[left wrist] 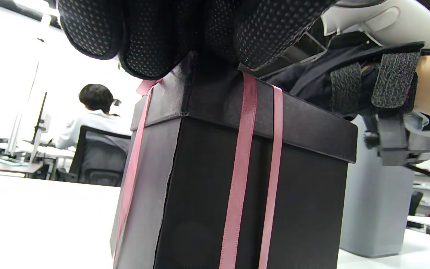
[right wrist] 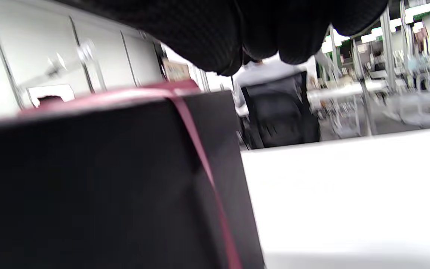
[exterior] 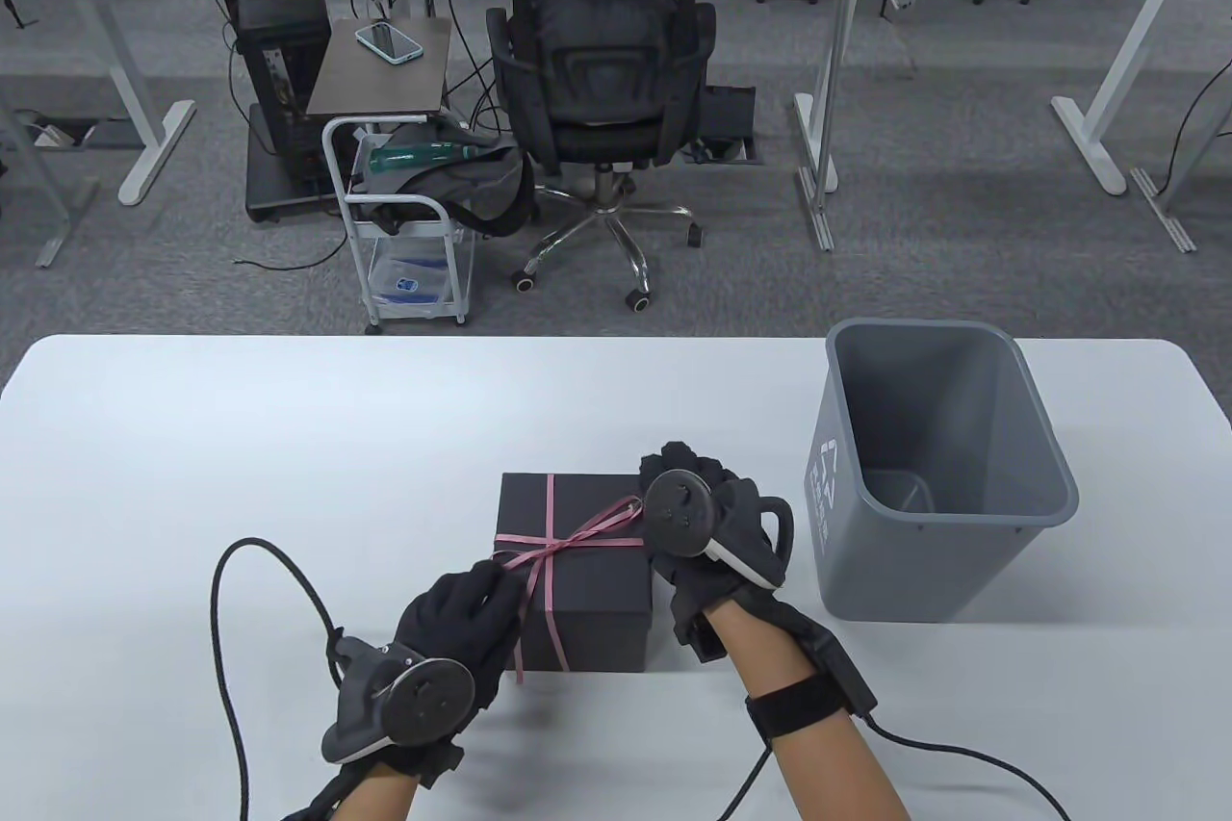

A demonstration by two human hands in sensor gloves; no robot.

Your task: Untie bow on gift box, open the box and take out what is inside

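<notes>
The task looks barely begun. The black square cardboard gift box [exterior: 574,571] sits on the white desk [exterior: 241,455] near its front edge, its lid on, and the thin pink satin ribbon [exterior: 549,523] crosses the top both ways. A loop of the bow stretches out toward the right edge of the lid, so the knot seems loosened at most — not undone. Left to do, by my reading: finish pulling the bow apart, slip the ribbon off, lift the lid and take out whatever is inside, which cannot be seen.

The left hand [exterior: 452,628] is at the box's front left corner. Its fingers [left wrist: 151,41] curl over the lid edge where the ribbon crosses it, and they appear to pinch a ribbon end near the knot; a loose tail hangs down the front face beside them. The right hand [exterior: 703,523] is at the box's right edge, just beside the stretched loop. Its fingers [right wrist: 215,41] hang bunched above the lid in the blurred right wrist view, and I cannot tell whether they grip the ribbon or merely hover.

A grey plastic waste bin [exterior: 938,474] stands on the desk to the right of the box, apart from it.
</notes>
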